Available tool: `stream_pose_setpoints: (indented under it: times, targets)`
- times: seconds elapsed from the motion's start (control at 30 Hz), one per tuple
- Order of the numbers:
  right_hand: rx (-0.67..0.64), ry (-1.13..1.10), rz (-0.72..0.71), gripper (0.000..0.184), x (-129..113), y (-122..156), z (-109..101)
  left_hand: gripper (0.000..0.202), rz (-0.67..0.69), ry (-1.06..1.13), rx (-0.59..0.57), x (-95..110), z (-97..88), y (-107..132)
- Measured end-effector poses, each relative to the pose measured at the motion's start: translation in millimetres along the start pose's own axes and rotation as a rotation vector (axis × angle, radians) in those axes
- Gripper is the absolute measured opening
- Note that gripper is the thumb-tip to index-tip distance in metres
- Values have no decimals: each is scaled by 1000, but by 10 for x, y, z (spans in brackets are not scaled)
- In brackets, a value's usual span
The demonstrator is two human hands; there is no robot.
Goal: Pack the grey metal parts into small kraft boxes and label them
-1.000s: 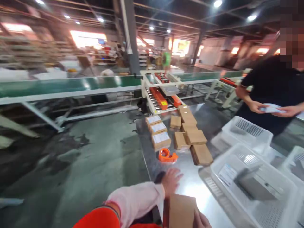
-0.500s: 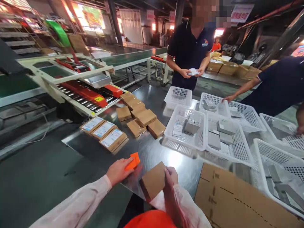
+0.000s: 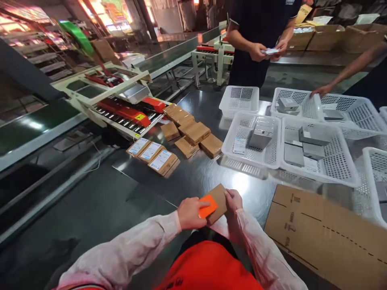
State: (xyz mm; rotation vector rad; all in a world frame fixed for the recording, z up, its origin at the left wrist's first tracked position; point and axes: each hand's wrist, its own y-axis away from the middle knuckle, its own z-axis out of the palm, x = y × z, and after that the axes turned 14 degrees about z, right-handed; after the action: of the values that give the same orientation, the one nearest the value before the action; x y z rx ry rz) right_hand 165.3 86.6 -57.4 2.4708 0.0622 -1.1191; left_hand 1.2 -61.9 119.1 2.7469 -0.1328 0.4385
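My left hand (image 3: 191, 212) is closed on a flat orange piece (image 3: 208, 206), which looks like a small scraper or card. That piece lies over the face of a small brown cardboard box (image 3: 220, 201). At the box's right edge, my right hand (image 3: 233, 199) grips it, thumb on top and the other fingers mostly hidden. The box is held tilted above the near edge of the metal table (image 3: 193, 181). Beyond my hands sit several brown boxes (image 3: 196, 133) and a group with white labels (image 3: 160, 160).
White perforated baskets (image 3: 254, 159) with grey boxes stand to the right, near flattened cardboard (image 3: 326, 237). A roller machine (image 3: 123, 112) adjoins the table at the left. One co-worker (image 3: 250, 48) holds something small and white; another person's hand (image 3: 322, 90) touches a basket.
My left hand has brought the orange piece from beside the cardboard box onto its face. My right hand keeps its hold. The camera view has tilted down and shifted.
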Motion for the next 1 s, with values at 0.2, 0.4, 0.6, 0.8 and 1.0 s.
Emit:
stream_pose_setpoints:
  times: [0.2, 0.4, 0.6, 0.8, 1.0]
  targets:
    - [58, 72, -40, 39, -64, 131, 61, 61, -3, 27, -65, -106, 301, 48]
    - [71, 260, -128, 40, -269, 454, 8, 71, 38, 89, 15, -446, 870, 396]
    - [77, 616, -98, 85, -480, 746, 82, 68, 77, 130, 125, -559, 1135, 430]
    - [71, 684, 24, 80, -512, 740, 247, 74, 58, 165, 107, -479, 1079, 430]
    - [73, 649, -43, 78, -545, 811, 466, 75, -57, 210, 56, -514, 962, 659]
